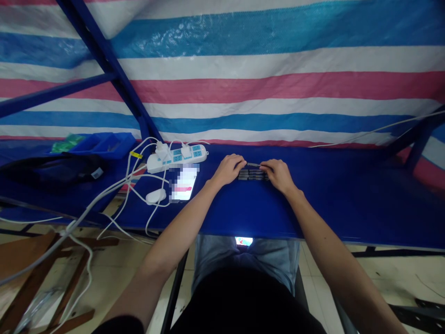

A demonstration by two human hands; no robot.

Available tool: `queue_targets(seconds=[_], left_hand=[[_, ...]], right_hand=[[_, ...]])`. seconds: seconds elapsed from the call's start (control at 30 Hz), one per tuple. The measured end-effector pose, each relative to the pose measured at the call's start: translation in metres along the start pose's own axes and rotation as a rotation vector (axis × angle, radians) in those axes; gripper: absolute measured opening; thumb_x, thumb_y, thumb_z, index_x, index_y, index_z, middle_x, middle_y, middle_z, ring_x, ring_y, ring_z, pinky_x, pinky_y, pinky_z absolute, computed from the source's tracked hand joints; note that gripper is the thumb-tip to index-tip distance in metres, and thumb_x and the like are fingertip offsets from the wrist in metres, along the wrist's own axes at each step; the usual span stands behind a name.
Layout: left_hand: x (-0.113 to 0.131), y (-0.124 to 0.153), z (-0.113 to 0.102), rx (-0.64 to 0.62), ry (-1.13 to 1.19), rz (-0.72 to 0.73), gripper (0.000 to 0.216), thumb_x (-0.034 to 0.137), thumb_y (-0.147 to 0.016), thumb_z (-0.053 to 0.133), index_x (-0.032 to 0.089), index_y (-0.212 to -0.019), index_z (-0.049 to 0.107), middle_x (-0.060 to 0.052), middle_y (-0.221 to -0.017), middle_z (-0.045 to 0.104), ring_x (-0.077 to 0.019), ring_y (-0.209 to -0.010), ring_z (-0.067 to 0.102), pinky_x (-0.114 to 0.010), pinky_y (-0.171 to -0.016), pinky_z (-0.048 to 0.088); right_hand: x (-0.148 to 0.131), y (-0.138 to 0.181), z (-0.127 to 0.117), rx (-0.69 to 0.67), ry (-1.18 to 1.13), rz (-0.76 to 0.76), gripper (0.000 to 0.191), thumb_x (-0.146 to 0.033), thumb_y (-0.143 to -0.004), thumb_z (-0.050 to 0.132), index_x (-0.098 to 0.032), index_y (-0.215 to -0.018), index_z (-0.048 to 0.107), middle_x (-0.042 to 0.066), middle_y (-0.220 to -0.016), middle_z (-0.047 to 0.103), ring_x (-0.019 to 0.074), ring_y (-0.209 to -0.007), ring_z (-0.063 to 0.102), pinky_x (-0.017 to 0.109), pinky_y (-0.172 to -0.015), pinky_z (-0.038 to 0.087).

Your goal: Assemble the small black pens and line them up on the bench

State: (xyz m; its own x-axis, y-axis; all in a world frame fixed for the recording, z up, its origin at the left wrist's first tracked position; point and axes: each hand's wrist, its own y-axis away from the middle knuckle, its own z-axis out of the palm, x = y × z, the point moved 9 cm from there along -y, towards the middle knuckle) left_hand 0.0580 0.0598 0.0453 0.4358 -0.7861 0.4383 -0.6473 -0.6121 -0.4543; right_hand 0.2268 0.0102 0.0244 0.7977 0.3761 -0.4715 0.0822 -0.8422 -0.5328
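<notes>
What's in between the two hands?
In the head view, a row of slim, pen-like sticks lies on the table between the left hand and right hand; both pinch one more stick.

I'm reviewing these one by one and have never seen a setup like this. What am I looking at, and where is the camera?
There is no machine here: a person works with two bare hands. The single picture comes from a camera worn on the head, looking forward and down, so the arms reach in from the bottom.

The left hand and right hand meet over a blue table. Between their fingertips is a slim dark rod; it is too small to identify. Just nearer the person lies a row of similar rods.

To the left are a white power strip with plugs and cables, and a lit screen, partly pixelated. A striped sheet hangs behind.
</notes>
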Motion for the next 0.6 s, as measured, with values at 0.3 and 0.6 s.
queue_targets(seconds=[0.3,0.6], left_hand=[[-0.005,-0.001,-0.003,0.015,0.164,-0.054,0.044,0.038,-0.108,0.041,0.02,-0.074,0.061,-0.003,-0.079,0.064,-0.0203,-0.087,0.062,-0.035,-0.083,0.046],[-0.009,-0.002,-0.004,0.072,0.101,-0.087,0.06,0.049,-0.11,0.036,0.02,-0.062,0.058,-0.003,-0.066,0.063,-0.0184,-0.072,0.062,-0.037,-0.082,0.046]], right_hand=[[-0.012,0.003,-0.003,0.099,0.062,-0.025,0.023,-0.035,-0.1,0.059,-0.026,-0.1,0.081,0.007,-0.093,0.08,0.025,-0.083,0.067,0.041,-0.08,0.044],[-0.025,0.003,-0.007,0.144,-0.01,-0.059,0.027,-0.026,-0.102,0.05,-0.023,-0.104,0.077,0.01,-0.098,0.075,0.0257,-0.092,0.068,0.04,-0.085,0.054]])
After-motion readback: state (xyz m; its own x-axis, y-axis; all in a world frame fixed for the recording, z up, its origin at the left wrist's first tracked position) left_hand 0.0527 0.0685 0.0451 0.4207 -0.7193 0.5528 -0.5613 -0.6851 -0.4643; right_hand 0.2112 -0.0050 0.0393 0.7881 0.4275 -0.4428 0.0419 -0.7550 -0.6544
